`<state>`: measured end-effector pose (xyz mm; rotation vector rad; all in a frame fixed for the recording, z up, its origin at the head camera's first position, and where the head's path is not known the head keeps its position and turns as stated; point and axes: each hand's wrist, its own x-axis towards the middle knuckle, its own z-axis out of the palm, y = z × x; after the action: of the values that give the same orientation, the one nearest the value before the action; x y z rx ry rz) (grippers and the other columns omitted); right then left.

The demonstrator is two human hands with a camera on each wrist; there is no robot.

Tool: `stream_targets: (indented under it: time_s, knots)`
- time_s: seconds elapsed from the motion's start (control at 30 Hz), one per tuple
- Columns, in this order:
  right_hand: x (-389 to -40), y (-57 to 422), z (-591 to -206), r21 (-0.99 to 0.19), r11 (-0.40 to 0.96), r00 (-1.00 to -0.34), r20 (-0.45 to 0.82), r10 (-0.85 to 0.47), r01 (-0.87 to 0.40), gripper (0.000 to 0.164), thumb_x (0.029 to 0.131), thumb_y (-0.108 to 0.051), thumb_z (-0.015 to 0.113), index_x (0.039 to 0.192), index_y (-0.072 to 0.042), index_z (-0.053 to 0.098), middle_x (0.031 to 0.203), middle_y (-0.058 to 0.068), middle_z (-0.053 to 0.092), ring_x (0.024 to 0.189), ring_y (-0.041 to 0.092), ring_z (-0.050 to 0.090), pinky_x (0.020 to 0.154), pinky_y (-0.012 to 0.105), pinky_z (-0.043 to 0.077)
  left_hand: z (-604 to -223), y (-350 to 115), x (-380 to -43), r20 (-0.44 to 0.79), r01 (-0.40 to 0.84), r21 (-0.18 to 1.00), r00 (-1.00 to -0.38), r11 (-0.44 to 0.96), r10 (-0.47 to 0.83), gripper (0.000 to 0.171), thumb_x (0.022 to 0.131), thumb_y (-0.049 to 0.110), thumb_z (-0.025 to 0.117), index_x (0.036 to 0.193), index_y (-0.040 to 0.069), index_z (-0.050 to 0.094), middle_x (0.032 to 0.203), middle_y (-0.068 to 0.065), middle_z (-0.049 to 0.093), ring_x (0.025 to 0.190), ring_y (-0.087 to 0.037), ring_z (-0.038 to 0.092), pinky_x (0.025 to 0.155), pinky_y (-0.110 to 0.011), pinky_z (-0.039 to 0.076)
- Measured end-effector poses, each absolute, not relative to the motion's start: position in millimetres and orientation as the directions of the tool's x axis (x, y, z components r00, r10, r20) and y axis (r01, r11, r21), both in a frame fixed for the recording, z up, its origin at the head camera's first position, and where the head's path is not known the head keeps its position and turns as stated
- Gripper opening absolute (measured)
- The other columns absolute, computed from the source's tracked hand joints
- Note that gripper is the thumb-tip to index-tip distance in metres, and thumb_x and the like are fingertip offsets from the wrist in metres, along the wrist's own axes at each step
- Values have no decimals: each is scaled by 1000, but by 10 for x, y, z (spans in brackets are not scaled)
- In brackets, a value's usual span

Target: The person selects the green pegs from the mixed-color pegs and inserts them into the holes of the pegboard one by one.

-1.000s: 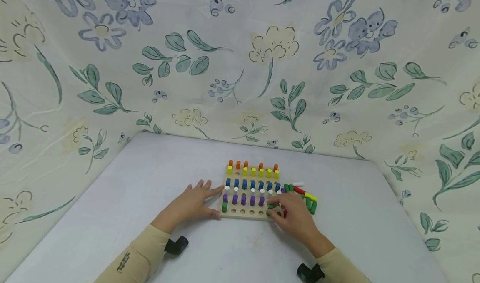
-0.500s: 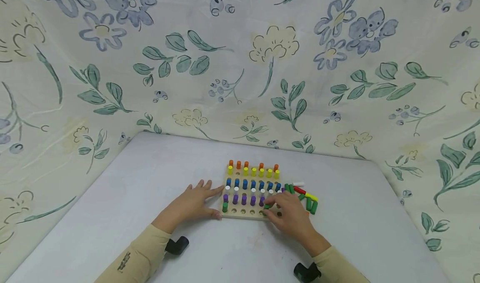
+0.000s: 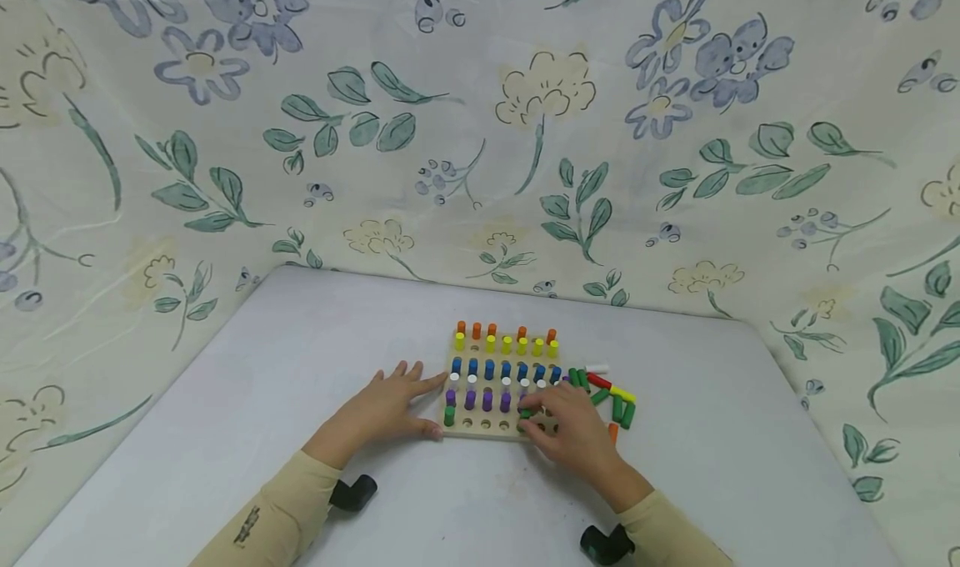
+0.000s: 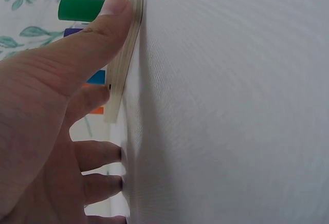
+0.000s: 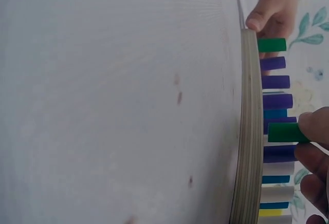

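Note:
A wooden peg board [image 3: 486, 435] lies on the table with rows of coloured pegs standing in it. My left hand [image 3: 378, 408] rests at its left side, fingers spread, with the thumb and index fingertip touching the board's edge. In the left wrist view that thumb [image 4: 115, 8] presses near a standing green peg [image 4: 79, 9]. Over the front row, my right hand [image 3: 577, 435] pinches another green peg [image 5: 285, 132] between thumb and fingers. The right wrist view shows a small gap between this peg's lower end and the board. Several front-row holes [image 3: 486, 424] are bare.
Right of the board lie loose pegs: several green [image 3: 628, 415], a yellow [image 3: 622, 394], a red [image 3: 597, 380], a white [image 3: 596, 368] and an orange one [image 3: 613, 432]. Floral cloth [image 3: 480, 133] hangs behind the white table [image 3: 360, 308].
My right hand has slid left along the front row with the green peg, uncovering the loose orange peg at the right. The left hand stays in place.

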<state>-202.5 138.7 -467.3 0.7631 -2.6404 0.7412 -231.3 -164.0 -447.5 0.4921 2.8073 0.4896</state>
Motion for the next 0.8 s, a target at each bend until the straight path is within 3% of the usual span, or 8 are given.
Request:
stream_targets:
  time_s: [0.8]
  knots:
    - [-2064,1218,-4722,-376,709,-792,423,-441,-596,22,86,-27,84,105,-24,74,94,-16,69,90,7,58,83,33,51,-4506,-1657,-2333,-178,298,359,-909,885,378,89,79,57,81,154,22,48,159,-29,33,148,-52,21,118,-70,16]
